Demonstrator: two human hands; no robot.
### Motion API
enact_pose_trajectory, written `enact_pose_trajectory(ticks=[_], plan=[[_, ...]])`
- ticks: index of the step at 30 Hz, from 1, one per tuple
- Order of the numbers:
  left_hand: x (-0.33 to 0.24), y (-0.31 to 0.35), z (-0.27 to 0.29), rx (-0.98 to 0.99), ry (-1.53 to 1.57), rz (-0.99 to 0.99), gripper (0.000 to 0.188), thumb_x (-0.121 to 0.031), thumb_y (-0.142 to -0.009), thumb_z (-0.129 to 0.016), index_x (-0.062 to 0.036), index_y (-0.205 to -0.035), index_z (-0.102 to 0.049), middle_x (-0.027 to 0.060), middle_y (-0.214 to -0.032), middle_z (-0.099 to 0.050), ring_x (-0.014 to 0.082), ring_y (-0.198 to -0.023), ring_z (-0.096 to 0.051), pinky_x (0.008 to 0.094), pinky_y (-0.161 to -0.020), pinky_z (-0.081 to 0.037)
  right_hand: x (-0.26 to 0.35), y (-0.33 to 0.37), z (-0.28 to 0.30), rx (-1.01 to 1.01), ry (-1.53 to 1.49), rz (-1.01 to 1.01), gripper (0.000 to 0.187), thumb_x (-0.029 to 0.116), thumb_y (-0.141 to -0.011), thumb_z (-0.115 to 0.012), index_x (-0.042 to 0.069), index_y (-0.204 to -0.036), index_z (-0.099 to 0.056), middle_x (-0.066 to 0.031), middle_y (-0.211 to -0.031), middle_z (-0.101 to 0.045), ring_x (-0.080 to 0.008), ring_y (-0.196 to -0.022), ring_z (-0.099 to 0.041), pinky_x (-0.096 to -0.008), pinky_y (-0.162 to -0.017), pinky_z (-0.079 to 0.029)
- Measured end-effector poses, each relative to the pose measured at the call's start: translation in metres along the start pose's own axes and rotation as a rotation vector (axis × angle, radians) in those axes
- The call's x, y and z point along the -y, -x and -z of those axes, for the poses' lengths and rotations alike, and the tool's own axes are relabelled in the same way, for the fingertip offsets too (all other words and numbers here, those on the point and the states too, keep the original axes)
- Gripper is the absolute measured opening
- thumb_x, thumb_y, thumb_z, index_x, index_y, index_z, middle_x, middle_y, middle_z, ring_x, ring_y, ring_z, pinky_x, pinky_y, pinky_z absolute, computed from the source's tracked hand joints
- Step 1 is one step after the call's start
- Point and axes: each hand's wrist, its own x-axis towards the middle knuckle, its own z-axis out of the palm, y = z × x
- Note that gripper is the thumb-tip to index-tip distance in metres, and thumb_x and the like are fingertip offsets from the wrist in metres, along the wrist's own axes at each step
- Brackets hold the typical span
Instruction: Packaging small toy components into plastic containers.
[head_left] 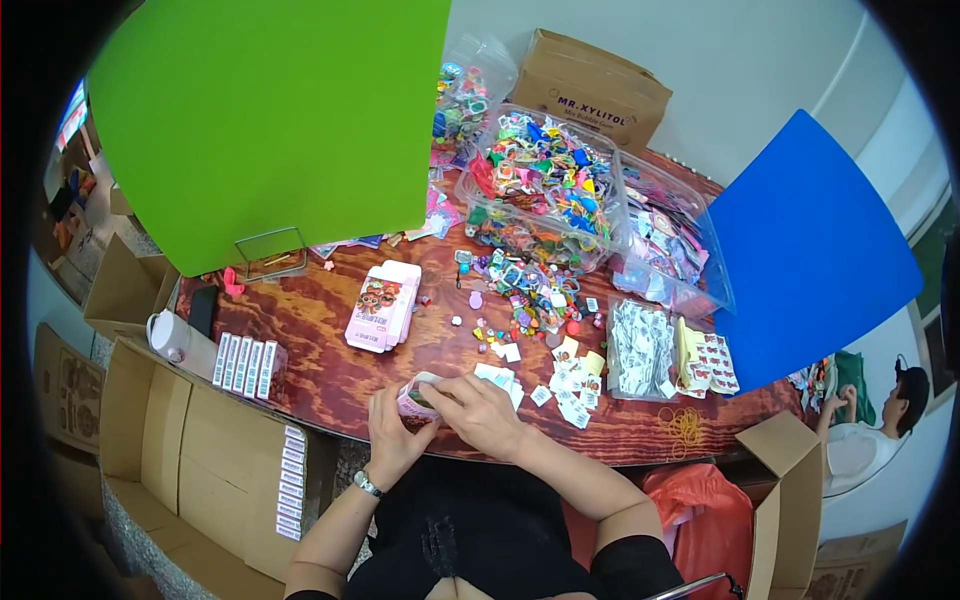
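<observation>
Near the table's front edge, my left hand is wrapped round a small pink-and-white carton, which stands tilted with its top open. My right hand bends over the carton's mouth, fingers pressed together at the opening. A bit of green shows there, but what those fingers hold is hidden. Beyond the carton lies a stack of flat pink boxes with a cartoon print. Just right of my right hand lie small white paper slips and more scattered cards.
Loose small trinkets spread mid-table before a clear tub of colourful toys. White packets fill a tray at right, near rubber bands. Filled boxes stand left. Green and blue boards flank the table. A carton stands below.
</observation>
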Motion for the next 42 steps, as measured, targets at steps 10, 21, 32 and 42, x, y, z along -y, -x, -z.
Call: enact_pose_trajectory(ticks=[10, 21, 32, 42], plan=[[0.004, -0.001, 0.008, 0.042, 0.009, 0.055, 0.071, -0.019, -0.07, -0.088, 0.0012, -0.127, -0.052, 0.0182, -0.112, -0.058, 0.0373, -0.107, -0.056, 0.0445, -0.091, -0.047, -0.112, 0.032, 0.013, -0.21, -0.012, -0.529, 0.016, 0.006, -0.088, -0.069, 0.007, -0.104, -0.072, -0.0155, -0.091, -0.07, -0.0332, -0.083, -0.069, -0.0438, -0.074, -0.056], [0.01, 0.0, 0.001, 0.069, 0.003, 0.051, 0.074, -0.02, -0.068, -0.089, 0.0021, -0.128, -0.05, 0.0179, -0.112, -0.058, 0.037, -0.107, -0.057, 0.0447, -0.091, -0.048, -0.22, 0.079, 0.006, 0.261, 0.454, -0.809, 0.028, 0.017, -0.087, -0.071, 0.008, -0.112, -0.059, -0.0196, -0.092, -0.069, -0.0403, -0.086, -0.07, -0.0506, -0.076, -0.057], [0.02, 0.001, 0.002, 0.08, 0.027, 0.086, 0.075, -0.023, -0.068, -0.09, 0.0011, -0.127, -0.051, 0.0193, -0.115, -0.059, 0.0371, -0.109, -0.059, 0.0441, -0.092, -0.05, -0.132, 0.041, 0.024, 0.537, -0.674, -0.534, 0.023, 0.02, -0.094, -0.067, 0.007, -0.113, -0.068, -0.0049, -0.093, -0.07, -0.0155, -0.084, -0.067, -0.0331, -0.074, -0.054], [0.009, -0.004, 0.013, 0.052, 0.051, 0.094, 0.073, -0.026, -0.069, -0.09, 0.0015, -0.125, -0.051, 0.0187, -0.113, -0.059, 0.0353, -0.106, -0.061, 0.0431, -0.091, -0.05, -0.245, -0.203, 0.14, -0.632, -0.907, -0.431, 0.061, 0.031, -0.099, -0.065, 0.008, -0.148, -0.038, -0.0092, -0.116, -0.064, -0.0216, -0.106, -0.063, -0.04, -0.09, -0.051]])
